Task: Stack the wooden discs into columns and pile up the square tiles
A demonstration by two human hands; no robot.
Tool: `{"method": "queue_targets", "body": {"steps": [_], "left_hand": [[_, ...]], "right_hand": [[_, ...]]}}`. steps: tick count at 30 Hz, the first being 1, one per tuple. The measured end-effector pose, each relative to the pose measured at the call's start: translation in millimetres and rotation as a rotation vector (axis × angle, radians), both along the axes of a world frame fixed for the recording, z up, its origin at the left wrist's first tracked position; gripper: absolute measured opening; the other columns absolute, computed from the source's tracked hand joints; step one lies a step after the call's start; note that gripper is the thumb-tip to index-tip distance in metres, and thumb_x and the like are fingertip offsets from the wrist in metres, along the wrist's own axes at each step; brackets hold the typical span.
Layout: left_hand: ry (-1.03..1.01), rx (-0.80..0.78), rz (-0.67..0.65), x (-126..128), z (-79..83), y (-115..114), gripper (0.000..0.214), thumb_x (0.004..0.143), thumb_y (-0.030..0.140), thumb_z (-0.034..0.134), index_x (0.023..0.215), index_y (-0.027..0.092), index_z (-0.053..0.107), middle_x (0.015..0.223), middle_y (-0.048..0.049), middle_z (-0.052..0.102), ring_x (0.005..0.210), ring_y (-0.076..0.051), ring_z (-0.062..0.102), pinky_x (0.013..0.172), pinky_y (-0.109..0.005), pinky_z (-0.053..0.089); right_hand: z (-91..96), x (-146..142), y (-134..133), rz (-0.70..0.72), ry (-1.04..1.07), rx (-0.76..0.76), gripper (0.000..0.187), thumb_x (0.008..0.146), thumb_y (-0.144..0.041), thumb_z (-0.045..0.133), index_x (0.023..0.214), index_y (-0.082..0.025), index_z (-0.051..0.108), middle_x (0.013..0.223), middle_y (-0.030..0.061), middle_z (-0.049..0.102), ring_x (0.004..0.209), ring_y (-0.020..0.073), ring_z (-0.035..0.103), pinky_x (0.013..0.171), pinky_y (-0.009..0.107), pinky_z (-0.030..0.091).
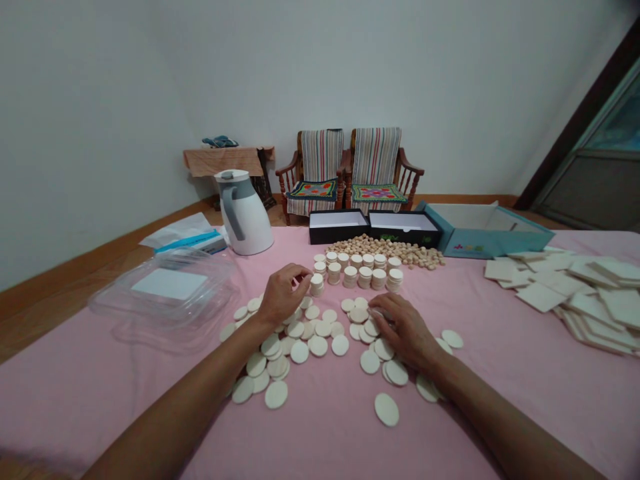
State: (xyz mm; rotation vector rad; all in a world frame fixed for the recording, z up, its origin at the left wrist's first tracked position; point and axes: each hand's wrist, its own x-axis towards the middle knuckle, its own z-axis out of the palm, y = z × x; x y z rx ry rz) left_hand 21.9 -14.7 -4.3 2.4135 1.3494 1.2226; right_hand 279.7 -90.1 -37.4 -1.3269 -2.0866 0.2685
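While left hand [286, 292] sits at stack [317, 286], right hand [406, 328] over loose discs [370, 362]; grips unclear.

Wht./gry. jug [250, 220]: upright, L rear. Blu./wht. pkt. [195, 241]: L of jug. Clr. plastic container [213, 270]: nr. jug, fwd. & L. Sq. wood tiles [595, 303]: loose pile, R side. Bkgd.: 2 armchairs [376, 163] w/ striped covers [323, 153], adj.; cloth-draped side tbl. [225, 162], L of chairs.
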Motion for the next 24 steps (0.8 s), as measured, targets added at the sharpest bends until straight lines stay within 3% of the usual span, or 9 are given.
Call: {"method": "queue_targets", "body": {"steps": [6,11,15,19,24], "left_hand": [[-0.006,-0.004,0.035,-1.8,-11.7,-0.4,0.013,0.081,0.016,0.052,0.084,0.018,0.065,0.080,-0.0015,0.066,0.068,-0.013,0.058,0.065,-0.025,0.045],[0.011,0.018,0.021,-2.0,-10.1,-4.4,0.014,0.080,0.015,0.052,0.084,0.018,0.065,0.082,-0.0020,0.066,0.069,-0.014,0.058,0.066,-0.026,0.045],[0.025,0.016,0.010,-3.1,-7.7,-8.1,0.014,0.080,0.015,0.052,0.084,0.018,0.064,0.083,-0.0022,0.066,0.070,-0.014,0.058,0.066,-0.026,0.045],[0.018,0.015,0.013,-4.3,-9.0,-8.1,0.014,0.080,0.014,0.052,0.084,0.018,0.065,0.082,-0.0023,0.066,0.070,-0.013,0.057,0.066,-0.026,0.045],[0.003,0.006,0.026,-6.2,-12.5,-7.1,0.014,0.081,0.016,0.051,0.084,0.018,0.064,0.081,-0.0019,0.066,0.069,-0.013,0.057,0.066,-0.026,0.045]], "right_hand": [[12.8,-12.0,0.2,0.027,-0.040,-0.006,0.021,0.083,-0.019,0.051,0.101,-0.017,0.061,0.098,0.0095,0.061,0.091,0.0209,0.054,0.081,0.033,0.043],[21.0,-27.5,4.0,0.025,-0.169,-0.062,0.020,0.078,-0.019,0.056,0.097,-0.016,0.062,0.093,0.0093,0.060,0.086,0.0201,0.054,0.076,0.031,0.041],[19.9,-29.6,12.0,0.006,-0.169,-0.085,0.014,0.077,-0.018,0.056,0.090,-0.015,0.061,0.089,0.0081,0.057,0.081,0.0183,0.052,0.071,0.029,0.040],[16.9,-26.0,26.1,-0.016,-0.087,-0.009,0.013,0.076,-0.019,0.057,0.088,-0.016,0.057,0.090,0.0073,0.056,0.083,0.0185,0.049,0.071,0.029,0.039],[12.2,-29.1,37.1,0.029,-0.060,-0.008,0.005,0.078,-0.018,0.053,0.083,-0.016,0.055,0.085,0.0061,0.059,0.080,0.0174,0.050,0.071,0.029,0.038]]}}
